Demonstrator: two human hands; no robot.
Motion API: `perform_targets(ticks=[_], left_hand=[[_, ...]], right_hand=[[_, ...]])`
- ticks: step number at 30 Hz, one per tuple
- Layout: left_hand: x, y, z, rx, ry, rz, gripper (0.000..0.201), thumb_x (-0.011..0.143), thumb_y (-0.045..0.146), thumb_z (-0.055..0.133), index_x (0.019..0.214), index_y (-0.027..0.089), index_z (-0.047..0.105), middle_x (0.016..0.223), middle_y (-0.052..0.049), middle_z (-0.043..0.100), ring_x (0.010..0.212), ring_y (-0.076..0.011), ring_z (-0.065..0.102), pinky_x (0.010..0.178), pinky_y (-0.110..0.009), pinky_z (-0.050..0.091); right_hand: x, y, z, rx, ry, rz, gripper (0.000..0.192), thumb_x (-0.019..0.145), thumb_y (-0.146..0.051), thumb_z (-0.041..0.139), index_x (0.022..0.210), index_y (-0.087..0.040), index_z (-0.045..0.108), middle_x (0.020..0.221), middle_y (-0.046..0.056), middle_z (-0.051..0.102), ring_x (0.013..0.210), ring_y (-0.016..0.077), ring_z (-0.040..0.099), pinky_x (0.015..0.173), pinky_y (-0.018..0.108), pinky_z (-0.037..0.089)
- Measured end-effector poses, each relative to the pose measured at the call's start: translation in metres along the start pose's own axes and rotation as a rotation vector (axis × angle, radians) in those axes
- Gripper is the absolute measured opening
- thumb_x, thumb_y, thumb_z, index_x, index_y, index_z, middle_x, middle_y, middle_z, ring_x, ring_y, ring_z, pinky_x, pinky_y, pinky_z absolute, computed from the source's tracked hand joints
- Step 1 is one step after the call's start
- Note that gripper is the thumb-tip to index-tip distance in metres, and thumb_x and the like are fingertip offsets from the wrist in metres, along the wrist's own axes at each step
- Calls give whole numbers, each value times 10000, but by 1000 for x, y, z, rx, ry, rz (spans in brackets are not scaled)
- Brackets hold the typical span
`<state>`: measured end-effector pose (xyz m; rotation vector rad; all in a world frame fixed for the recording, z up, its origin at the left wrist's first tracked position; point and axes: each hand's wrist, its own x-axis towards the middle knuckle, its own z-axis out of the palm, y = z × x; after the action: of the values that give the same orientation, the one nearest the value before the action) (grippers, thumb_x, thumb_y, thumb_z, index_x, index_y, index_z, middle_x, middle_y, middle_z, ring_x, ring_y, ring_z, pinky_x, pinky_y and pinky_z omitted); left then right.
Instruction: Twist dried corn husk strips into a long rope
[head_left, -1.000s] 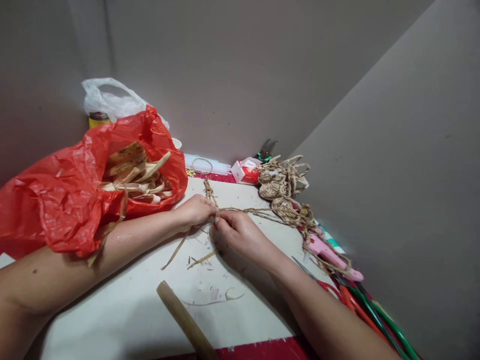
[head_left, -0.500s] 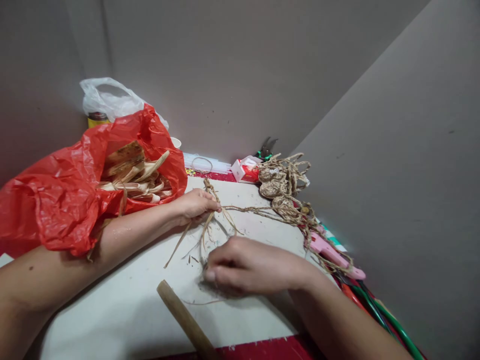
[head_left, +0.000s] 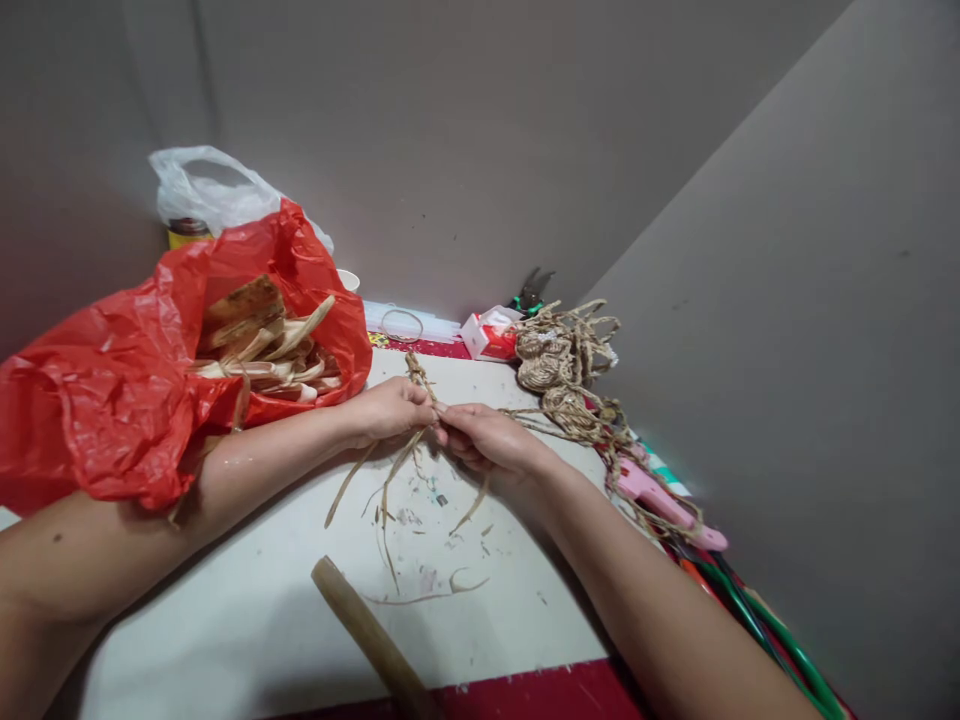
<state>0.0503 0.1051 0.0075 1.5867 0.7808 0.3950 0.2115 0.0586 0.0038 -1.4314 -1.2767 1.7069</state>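
Head view: right hand (head_left: 484,440) back up beside left hand (head_left: 390,410), both pinching the braided fibre strand (head_left: 417,376).

The white table (head_left: 247,620) has bits of dry straw (head_left: 420,590) below the hands. A red bag (head_left: 97,400) sits beside the left arm. A rope pile (head_left: 566,365) and pink tool (head_left: 660,505) lie right of the right hand.

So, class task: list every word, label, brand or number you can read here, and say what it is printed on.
No text can be read.
The red and white box by the wall: print too small and blurred to read.
The yellow-labelled jar behind the red bag: label mostly hidden and blurred.
The pink tool: no legible marking.
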Motion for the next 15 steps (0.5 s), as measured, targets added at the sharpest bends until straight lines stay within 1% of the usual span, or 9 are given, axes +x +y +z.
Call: perform_targets(ticks=[2,4,6,8,10,11,13,15], left_hand=[[2,-2,-3,124,37,58,160,747,244,535,640,127,559,473,53,404,416,-41,273,436,-208,200],[3,-2,-6,267,45,97,144,730,248,534,659,130,572,542,38,468,477,-55,344,478,-200,259],[2,2,-9,425,14,102,160,737,246,498,711,137,611,594,24,521,526,-75,399,516,-203,302],[-2,11,-9,592,6,73,204,747,245,462,741,142,639,619,6,558,553,-94,440,540,-211,327],[-8,20,-6,746,24,19,229,753,267,454,743,143,647,642,-21,587,572,-117,475,548,-223,341],[-11,24,-3,807,44,-4,235,755,282,457,741,143,646,664,-40,601,588,-131,495,553,-230,348],[-17,28,5,880,106,-26,225,757,285,469,739,139,640,712,-81,621,643,-165,536,576,-247,366],[-20,26,14,898,164,-17,164,734,240,506,704,133,625,711,-111,619,697,-203,566,607,-263,383]], right_hand=[[0,-2,-4,45,-43,37,353,765,-440,573,577,-173,439,398,-108,246,324,20,122,305,163,71],[1,-1,-6,115,-62,41,369,750,-411,594,546,-180,390,393,-106,248,329,18,122,310,161,64],[1,0,-3,172,-35,32,354,733,-383,607,540,-176,396,387,-107,248,330,16,121,314,158,58],[1,2,3,195,29,24,305,719,-361,613,559,-164,445,379,-112,245,325,15,122,314,157,61],[1,4,9,203,88,13,273,703,-346,621,573,-156,475,372,-114,245,319,15,131,313,157,68],[0,5,12,210,105,4,278,695,-341,625,560,-158,464,370,-113,249,317,15,137,312,158,71],[0,6,17,238,116,-17,324,678,-327,632,515,-174,399,368,-108,260,314,15,151,310,161,80],[-1,7,20,269,111,-23,373,667,-307,631,484,-189,328,364,-104,265,311,13,156,309,163,85]])
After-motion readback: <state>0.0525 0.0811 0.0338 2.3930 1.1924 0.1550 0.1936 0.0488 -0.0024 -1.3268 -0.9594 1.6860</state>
